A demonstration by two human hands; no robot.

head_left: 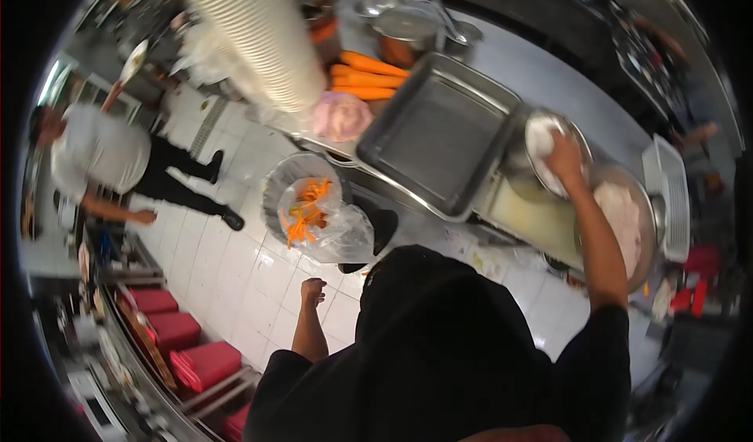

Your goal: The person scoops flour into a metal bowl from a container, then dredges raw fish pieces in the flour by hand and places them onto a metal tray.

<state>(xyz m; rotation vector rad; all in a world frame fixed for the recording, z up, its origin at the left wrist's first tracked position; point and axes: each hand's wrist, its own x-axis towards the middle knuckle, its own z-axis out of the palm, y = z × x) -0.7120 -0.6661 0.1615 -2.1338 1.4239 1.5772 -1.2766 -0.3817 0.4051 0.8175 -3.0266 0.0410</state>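
My right hand (563, 161) reaches into a round metal bowl (583, 148) with white powder (540, 134) in it. Its fingertips are blurred against the powder, so their grip is unclear. Below that bowl lies a pan of pale yellowish liquid (525, 216). A larger bowl holding a pale pinkish mass (620, 218) stands beside my right forearm. My left hand (313, 291) hangs low over the floor with its fingers curled in and nothing visible in them. Nearest to it is a bin lined with clear plastic (345, 234), with orange carrot scraps (307, 214) inside.
An empty-looking rectangular metal tray (439, 136) sits mid-counter, beside whole carrots (365, 77) and a pink bagged item (342, 116). A tall stack of white containers (259, 38) leans nearby. Another person (110, 148) stands at left; red bins (205, 363) line the lower left.
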